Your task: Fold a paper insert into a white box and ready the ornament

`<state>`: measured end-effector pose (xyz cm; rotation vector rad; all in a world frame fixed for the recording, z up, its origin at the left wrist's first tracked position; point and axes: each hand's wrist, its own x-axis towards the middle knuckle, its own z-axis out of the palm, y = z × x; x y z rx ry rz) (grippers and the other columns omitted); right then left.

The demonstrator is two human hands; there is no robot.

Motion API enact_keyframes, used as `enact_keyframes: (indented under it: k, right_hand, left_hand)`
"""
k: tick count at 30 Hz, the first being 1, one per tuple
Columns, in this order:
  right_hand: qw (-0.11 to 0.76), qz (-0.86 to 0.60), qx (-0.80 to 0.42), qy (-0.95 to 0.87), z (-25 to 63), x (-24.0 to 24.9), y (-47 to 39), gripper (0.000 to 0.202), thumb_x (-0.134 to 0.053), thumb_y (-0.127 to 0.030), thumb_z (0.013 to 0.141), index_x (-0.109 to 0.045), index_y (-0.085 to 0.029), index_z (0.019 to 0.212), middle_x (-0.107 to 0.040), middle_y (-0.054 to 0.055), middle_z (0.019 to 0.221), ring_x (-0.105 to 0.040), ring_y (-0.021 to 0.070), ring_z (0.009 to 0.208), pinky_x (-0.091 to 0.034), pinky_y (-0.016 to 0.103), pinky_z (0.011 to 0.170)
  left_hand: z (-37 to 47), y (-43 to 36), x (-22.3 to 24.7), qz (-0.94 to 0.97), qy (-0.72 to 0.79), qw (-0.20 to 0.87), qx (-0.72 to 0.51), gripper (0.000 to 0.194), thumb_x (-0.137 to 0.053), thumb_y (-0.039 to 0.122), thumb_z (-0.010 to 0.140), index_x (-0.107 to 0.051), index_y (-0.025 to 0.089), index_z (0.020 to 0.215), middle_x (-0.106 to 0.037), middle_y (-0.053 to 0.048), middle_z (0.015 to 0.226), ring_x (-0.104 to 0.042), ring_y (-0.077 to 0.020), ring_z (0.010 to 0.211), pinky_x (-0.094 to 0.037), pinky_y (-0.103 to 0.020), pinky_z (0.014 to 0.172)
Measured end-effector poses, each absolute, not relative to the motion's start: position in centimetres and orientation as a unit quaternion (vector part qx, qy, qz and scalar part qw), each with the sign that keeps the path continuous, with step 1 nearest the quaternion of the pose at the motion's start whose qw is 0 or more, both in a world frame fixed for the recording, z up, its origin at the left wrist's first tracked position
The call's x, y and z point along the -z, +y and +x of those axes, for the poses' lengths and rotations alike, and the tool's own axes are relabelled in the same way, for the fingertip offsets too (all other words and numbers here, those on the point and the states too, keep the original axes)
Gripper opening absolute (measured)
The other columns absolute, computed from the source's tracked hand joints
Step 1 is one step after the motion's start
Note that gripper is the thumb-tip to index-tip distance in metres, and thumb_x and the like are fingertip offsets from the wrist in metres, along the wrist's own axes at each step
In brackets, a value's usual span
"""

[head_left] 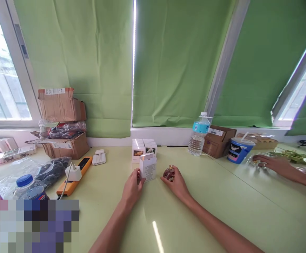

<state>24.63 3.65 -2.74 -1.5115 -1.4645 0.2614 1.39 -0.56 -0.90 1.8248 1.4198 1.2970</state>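
Item 1: sm. white box (148, 169), approx. upright, btwn. & just ahead of my hands; rows of fine print on the side facing me. My L hand (133, 186) grips it at its L edge, thumb on the near side.

Item 2: dark-red item (169, 173), shiny, gold-coloured bit on top, exact kind too sm. to tell. My R hand (178, 182) is closed round it from the R, just beside item 1, not touching it.

Item 3: grp. of sm. white cartons (138, 154) w/ flower pics, standing in rows directly behind item 1, beyond my hands.

All on pale-green tabletop (174, 228).

L of my L hand: white earbud case (99, 157), lid up; orange power strip (71, 186) w/ white charger (73, 173) plugged in; dark bundle (54, 172) in clear plastic; blue-capped bottle (24, 180); further off, a cardboard box (67, 149) w/ another stacked above, wrapped goods btwn.

R of & beyond my R hand: water btl. (196, 140), blue label; brown carton (218, 144) just beside; blue cup (239, 151) w/ straw. Far R: co-worker's hand (268, 163) over clear plastic, nr. green leaves (292, 156).

Backdrop beyond all: green blinds (174, 63).
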Motion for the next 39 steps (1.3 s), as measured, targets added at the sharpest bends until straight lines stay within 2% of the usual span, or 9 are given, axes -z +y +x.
enact_keyframes:
  k: [11,18,20,22,25,28,31,35,39]
  right_hand:
    - [0.496,-0.549,-0.176,-0.649,20.2,3.2,-1.5,0.07,-0.07,-0.037,0.071,-0.041,-0.022,0.133,-0.057,0.013,0.129,-0.06,0.0292,0.115,-0.052,0.045,0.095]
    - [0.483,-0.549,-0.219,-0.646,20.7,2.3,-2.0,0.083,-0.07,-0.051,0.075,-0.035,-0.019,0.143,-0.055,0.015,0.136,-0.06,0.0281,0.117,-0.052,0.041,0.095]
    - [0.49,-0.552,-0.237,-0.632,21.0,1.5,-2.1,0.076,-0.059,-0.055,0.085,-0.033,-0.017,0.145,-0.058,0.016,0.133,-0.064,0.0256,0.111,-0.055,0.038,0.089]
    - [0.504,-0.56,-0.207,-0.625,21.8,0.5,-2.0,0.059,-0.044,-0.053,0.094,-0.041,-0.017,0.141,-0.06,0.016,0.131,-0.064,0.0245,0.112,-0.054,0.037,0.088]
    - [0.51,-0.569,-0.138,-0.63,23.7,-1.0,-2.0,0.043,-0.041,-0.048,0.095,-0.057,-0.019,0.123,-0.066,0.012,0.118,-0.064,0.0249,0.108,-0.052,0.039,0.088]
    - [0.438,-0.596,-0.137,-0.659,25.5,-2.1,-2.5,0.034,-0.053,-0.048,0.088,-0.064,-0.021,0.105,-0.07,0.008,0.095,-0.066,0.0235,0.085,-0.051,0.036,0.073]
    - [0.311,-0.64,-0.149,-0.687,25.9,-2.7,-3.5,0.031,-0.061,-0.051,0.082,-0.066,-0.022,0.088,-0.071,0.006,0.084,-0.066,0.0229,0.078,-0.045,0.031,0.063]
    - [0.229,-0.663,-0.118,-0.703,24.6,-2.7,-4.0,0.025,-0.063,-0.046,0.083,-0.066,-0.022,0.086,-0.073,0.005,0.087,-0.068,0.0219,0.078,-0.038,0.028,0.059]
    - [0.211,-0.666,-0.093,-0.71,24.2,-2.2,-3.6,0.012,-0.062,-0.032,0.085,-0.067,-0.022,0.088,-0.074,0.005,0.091,-0.069,0.0219,0.084,-0.037,0.029,0.063]
  left_hand:
    - [1.4,-0.8,0.7,0.675,0.511,0.238,-0.477,0.035,-0.054,0.043,0.083,-0.057,0.024,0.112,-0.071,-0.01,0.106,-0.068,-0.0241,0.093,-0.054,-0.036,0.078]
    - [1.9,-1.2,0.4,0.647,0.562,0.211,-0.471,0.053,-0.044,0.055,0.09,-0.042,0.023,0.133,-0.061,-0.014,0.123,-0.065,-0.0274,0.104,-0.053,-0.043,0.082]
    - [2.1,-1.7,-0.4,0.634,0.578,0.162,-0.488,0.049,-0.042,0.055,0.092,-0.043,0.024,0.129,-0.059,-0.012,0.122,-0.062,-0.0278,0.107,-0.052,-0.042,0.08]
    - [2.2,-2.4,-1.3,0.632,0.574,0.106,-0.51,0.039,-0.042,0.053,0.093,-0.048,0.024,0.117,-0.06,-0.009,0.113,-0.061,-0.0252,0.1,-0.052,-0.039,0.078]
    - [2.7,-3.5,-2.0,0.663,0.54,0.048,-0.516,0.024,-0.044,0.047,0.094,-0.051,0.024,0.098,-0.06,-0.004,0.095,-0.059,-0.0201,0.084,-0.05,-0.032,0.072]
    - [3.9,-4.4,-1.5,0.724,0.5,0.025,-0.476,0.019,-0.046,0.042,0.094,-0.052,0.025,0.1,-0.062,-0.004,0.094,-0.06,-0.0182,0.078,-0.048,-0.029,0.067]
    - [5.4,-4.6,-0.5,0.76,0.494,0.045,-0.42,0.03,-0.047,0.043,0.094,-0.049,0.025,0.118,-0.065,-0.007,0.104,-0.065,-0.0191,0.079,-0.049,-0.029,0.065]
    - [6.8,-4.0,0.5,0.77,0.508,0.124,-0.366,0.042,-0.043,0.047,0.095,-0.046,0.024,0.13,-0.068,-0.007,0.106,-0.067,-0.0186,0.076,-0.051,-0.03,0.062]
    - [6.8,-3.2,0.9,0.77,0.497,0.176,-0.359,0.037,-0.042,0.046,0.095,-0.051,0.026,0.125,-0.07,-0.004,0.108,-0.066,-0.0159,0.071,-0.051,-0.029,0.063]
